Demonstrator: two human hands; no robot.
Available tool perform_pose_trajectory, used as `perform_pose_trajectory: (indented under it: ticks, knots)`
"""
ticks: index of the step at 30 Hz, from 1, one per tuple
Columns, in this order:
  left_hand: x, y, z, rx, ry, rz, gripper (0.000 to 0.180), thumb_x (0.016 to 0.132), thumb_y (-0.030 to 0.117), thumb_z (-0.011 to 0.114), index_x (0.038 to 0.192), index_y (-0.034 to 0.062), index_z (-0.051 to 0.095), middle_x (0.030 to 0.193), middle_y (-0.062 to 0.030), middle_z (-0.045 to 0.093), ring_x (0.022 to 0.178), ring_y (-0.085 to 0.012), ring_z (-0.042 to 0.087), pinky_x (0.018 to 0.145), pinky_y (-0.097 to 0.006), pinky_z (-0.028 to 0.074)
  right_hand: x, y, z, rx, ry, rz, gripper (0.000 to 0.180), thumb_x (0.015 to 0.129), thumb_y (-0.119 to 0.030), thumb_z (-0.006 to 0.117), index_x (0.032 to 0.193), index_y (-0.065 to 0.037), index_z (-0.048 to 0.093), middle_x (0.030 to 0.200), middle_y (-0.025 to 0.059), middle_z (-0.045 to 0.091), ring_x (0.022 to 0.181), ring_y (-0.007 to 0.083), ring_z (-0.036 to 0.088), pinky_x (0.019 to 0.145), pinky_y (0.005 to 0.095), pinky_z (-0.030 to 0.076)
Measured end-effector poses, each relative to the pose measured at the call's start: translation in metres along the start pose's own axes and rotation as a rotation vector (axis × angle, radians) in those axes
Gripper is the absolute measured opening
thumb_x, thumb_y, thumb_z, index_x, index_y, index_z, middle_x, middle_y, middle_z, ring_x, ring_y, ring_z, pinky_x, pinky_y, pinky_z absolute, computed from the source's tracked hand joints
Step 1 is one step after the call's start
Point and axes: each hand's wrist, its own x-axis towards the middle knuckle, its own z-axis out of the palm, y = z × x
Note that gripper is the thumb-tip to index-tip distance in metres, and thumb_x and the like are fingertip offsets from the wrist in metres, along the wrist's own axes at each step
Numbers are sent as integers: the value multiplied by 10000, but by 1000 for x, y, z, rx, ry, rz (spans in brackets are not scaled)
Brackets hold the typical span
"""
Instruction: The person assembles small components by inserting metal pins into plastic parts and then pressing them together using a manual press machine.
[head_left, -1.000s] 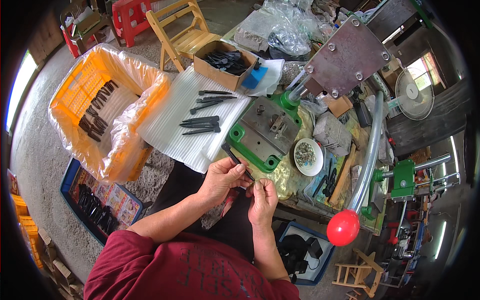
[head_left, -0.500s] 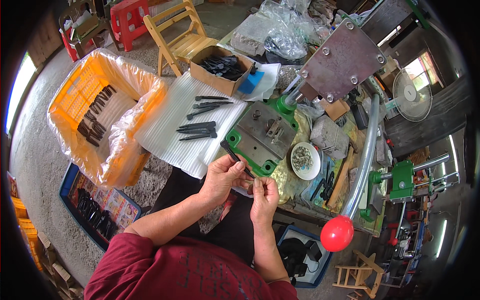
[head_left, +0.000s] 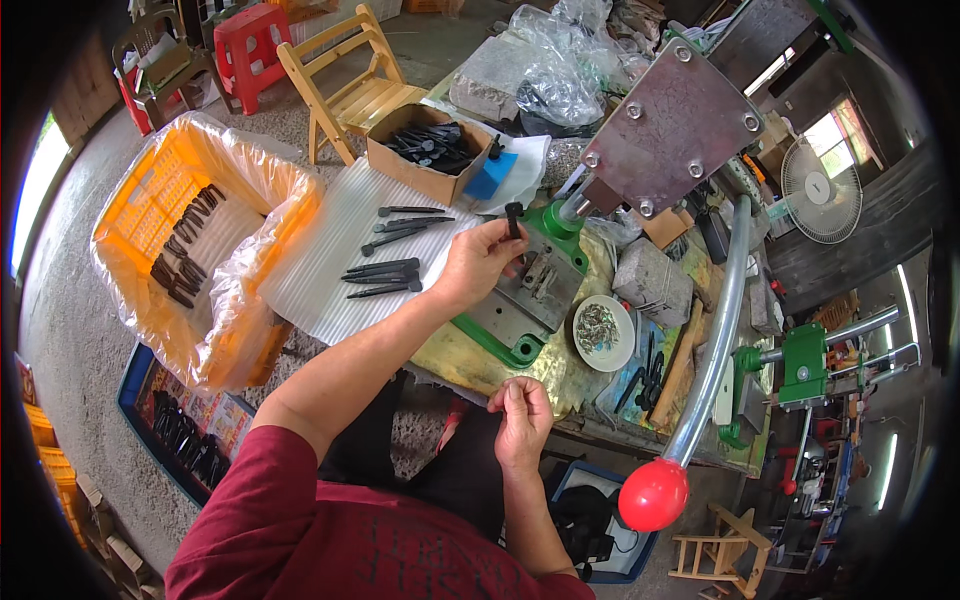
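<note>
Loading seems the step in hand: left hand (head_left: pixel 478 262) is pinching a small black part (head_left: pixel 514 217) just above the green press (head_left: pixel 528 292); right hand (head_left: pixel 520 420), near the press, is lightly curled, seemingly holding nothing. Seating calls for careful alignment.

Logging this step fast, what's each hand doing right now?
Left hand: closed, pinching a small black part above the green press.
Right hand: fingers curled; cannot tell if it holds anything.

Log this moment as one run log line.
left hand: holds black part over press plate | right hand: pinched, near table edge
</note>
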Motion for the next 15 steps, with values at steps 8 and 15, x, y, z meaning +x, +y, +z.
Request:
perform_pose_trajectory:
  ticks: [8,15]
  knots:
    - [14,-9,11,84,22,7,75,794,85,540,841,29,557,703,9,552,625,-65,532,529,-202,460,-3,1,-6,-33,-2,9,108,844,-98,442,843,7,464,663,53,465,587,120,444,570,234,382]
    - [15,-6,12,122,33,-14,76,793,70,528,845,26,561,686,0,553,620,-64,535,538,-208,466,-4,7,-8,-29,0,26,96,842,-87,439,837,6,463,658,56,464,585,123,444,567,234,381]
